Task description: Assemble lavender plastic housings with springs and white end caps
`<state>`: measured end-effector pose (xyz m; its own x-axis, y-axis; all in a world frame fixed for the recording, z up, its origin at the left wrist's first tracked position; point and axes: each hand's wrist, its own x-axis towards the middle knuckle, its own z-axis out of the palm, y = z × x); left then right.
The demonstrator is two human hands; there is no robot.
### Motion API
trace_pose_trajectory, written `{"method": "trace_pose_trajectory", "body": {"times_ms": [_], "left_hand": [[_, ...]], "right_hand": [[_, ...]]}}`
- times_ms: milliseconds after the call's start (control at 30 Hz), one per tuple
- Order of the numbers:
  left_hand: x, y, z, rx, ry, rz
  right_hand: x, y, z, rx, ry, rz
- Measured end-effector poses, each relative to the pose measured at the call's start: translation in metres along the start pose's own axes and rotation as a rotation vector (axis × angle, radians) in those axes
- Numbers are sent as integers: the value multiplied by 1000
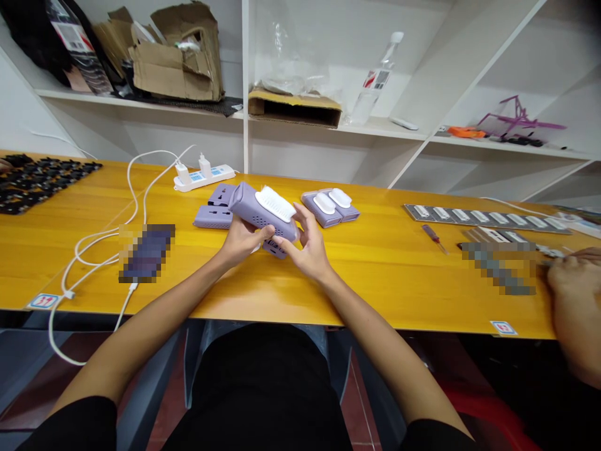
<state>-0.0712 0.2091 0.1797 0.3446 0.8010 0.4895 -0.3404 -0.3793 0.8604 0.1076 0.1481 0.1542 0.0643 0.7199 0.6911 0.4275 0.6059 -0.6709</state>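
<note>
Between both hands, above the table, I hold a tilted light-purple plastic case [248, 210] with rows of small holes in its side. An oval white ribbed piece [276, 203] sits on its upper face. My left hand [244, 239] grips the near left side, thumb along the holes. My right hand [310, 246] is closed around the right end, its fingertips by the white piece. Behind the case, to the left, lie purple parts with slots [213, 217]. Two similar purple cases with white oval pieces [331, 207] rest to the right. Part of another purple piece shows beneath my hands.
A phone [148, 254] with a white cable lies at left, near a power strip [205, 178]. On the right are a screwdriver [434, 238], a long strip of white parts [479, 217] and another person's hand [577, 282]. Shelves stand behind the table.
</note>
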Motion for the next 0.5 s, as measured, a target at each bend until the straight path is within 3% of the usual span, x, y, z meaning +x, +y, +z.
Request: {"method": "trace_pose_trajectory", "body": {"times_ms": [133,233,400,500], "left_hand": [[-5,9,0,160,9,-23],[-8,10,1,217,30,67],[-6,-5,-2,236,8,290],[-5,-14,-5,305,-23,303]], "right_hand": [[4,-3,-2,-84,103,-46],[5,-6,-2,-155,151,-101],[3,-9,1,-100,90,-85],[0,-11,2,-56,34,-76]]}}
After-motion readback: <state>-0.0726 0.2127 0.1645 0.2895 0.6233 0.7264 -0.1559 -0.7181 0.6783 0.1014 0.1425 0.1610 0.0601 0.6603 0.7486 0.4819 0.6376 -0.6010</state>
